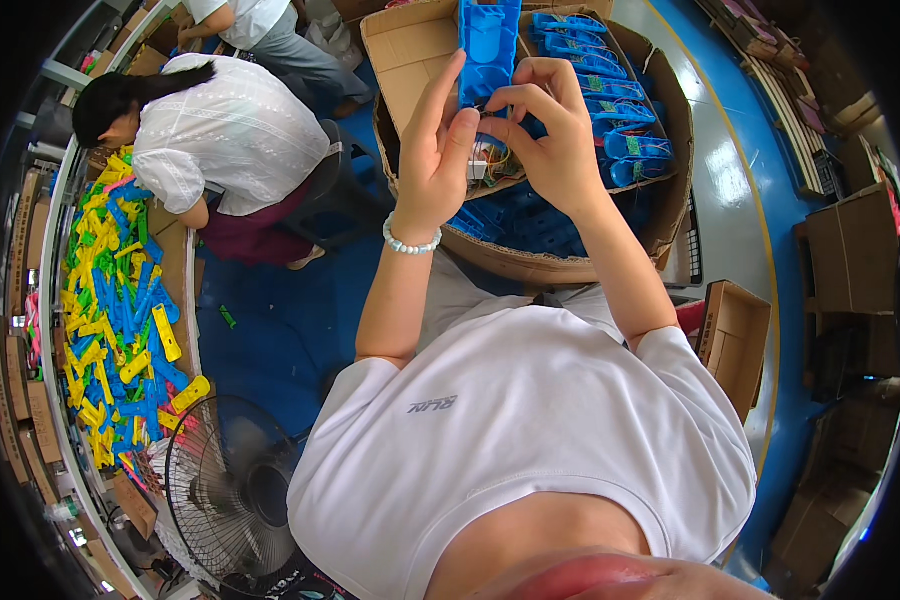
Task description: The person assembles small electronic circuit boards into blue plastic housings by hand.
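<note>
**Two hands holding a blue plastic part above an open carton**

Head view, looking down. The left hand (pixel 436 150) and the right hand (pixel 550 130) are raised together over a large cardboard box (pixel 570 262). Between them stands a long blue plastic part (pixel 488 45), upright, its top end cut off by the upper edge of the picture. The left hand lies against the part's left side with fingers stretched long and close together, thumb bent in toward the lower end. The right hand's fingers are curled narrow and pinch at the lower end of the part, where a small bundle of thin coloured wires (pixel 490 160) shows; how the wires join the part is hidden by the fingers. A white bead bracelet (pixel 410 243) circles the left wrist.

Inside the box, along its right wall, a row of like blue parts (pixel 610 110) lies stacked; more blue pieces at the bottom are in shadow and hard to make out. The near wall of the box is partly covered by the forearms.

At the left edge a long curved workbench (pixel 185 270) carries a heap of yellow, blue and green plastic pieces (pixel 120 320). A co-worker in a white top (pixel 230 130) bends over it, face turned away. A floor fan (pixel 235 495) stands below the bench end. A smaller empty-looking carton (pixel 735 340) sits at the right, partly hidden by the shoulder
</note>
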`<state>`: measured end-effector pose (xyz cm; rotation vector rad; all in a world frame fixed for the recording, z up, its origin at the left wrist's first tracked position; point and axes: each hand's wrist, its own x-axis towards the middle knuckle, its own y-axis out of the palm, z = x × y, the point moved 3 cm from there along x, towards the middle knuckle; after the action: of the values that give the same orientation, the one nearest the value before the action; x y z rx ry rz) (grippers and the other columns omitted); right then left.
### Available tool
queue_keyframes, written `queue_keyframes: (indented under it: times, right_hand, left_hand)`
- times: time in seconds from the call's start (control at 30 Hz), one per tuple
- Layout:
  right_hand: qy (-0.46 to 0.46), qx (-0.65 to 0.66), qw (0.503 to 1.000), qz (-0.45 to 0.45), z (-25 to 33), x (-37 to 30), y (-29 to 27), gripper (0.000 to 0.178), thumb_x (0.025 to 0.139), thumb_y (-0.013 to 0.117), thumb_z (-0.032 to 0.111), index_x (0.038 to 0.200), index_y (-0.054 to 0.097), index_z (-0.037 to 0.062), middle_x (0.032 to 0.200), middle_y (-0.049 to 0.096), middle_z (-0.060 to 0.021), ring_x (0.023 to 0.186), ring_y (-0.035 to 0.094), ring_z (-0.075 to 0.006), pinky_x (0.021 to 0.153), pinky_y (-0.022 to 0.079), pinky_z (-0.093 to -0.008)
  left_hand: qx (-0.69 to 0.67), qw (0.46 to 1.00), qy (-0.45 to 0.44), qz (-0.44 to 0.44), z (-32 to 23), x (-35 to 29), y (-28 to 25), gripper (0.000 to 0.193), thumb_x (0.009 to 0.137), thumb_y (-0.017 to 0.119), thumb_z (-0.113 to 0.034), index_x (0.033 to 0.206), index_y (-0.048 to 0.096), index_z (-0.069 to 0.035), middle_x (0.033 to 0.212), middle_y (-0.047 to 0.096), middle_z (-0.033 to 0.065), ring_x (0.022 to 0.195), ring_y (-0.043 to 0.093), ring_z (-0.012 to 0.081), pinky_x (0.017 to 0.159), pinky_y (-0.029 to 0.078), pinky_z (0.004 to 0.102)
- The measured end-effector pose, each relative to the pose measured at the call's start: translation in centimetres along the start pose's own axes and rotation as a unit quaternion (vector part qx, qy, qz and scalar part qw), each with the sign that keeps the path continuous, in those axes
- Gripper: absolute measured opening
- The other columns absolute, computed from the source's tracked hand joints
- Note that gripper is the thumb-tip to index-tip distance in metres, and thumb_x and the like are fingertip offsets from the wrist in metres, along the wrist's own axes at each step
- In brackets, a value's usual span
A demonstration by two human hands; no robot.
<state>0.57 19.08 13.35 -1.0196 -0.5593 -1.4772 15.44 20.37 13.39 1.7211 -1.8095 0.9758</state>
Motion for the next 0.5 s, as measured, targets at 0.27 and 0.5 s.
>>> queue_keyframes:
  times: [0.27,0.5]
  right_hand:
    - [-0.121,-0.024,0.991,-0.049,1.5,0.0,-0.5,0.024,0.069,0.081,0.003,0.088,0.068,0.0053,0.098,0.064,-0.0072,0.082,0.061,-0.0218,0.067,0.051,-0.0311]
    - [-0.020,0.104,0.993,-0.045,3.1,0.0,-2.1,0.014,0.075,0.076,0.000,0.088,0.071,-0.0003,0.086,0.070,-0.0092,0.074,0.068,-0.0193,0.064,0.053,-0.0270]
  left_hand:
    - [-0.376,0.911,-0.150,-0.072,-0.7,-0.2,0.9,0.034,0.102,0.048,-0.014,0.133,0.053,0.002,0.126,0.059,0.0112,0.109,0.060,0.0160,0.093,0.050,0.0303]
    - [-0.368,0.918,-0.124,-0.081,-1.3,0.0,1.5,0.031,0.100,0.054,-0.007,0.130,0.054,0.001,0.128,0.059,0.0110,0.106,0.062,0.0165,0.087,0.054,0.0288]
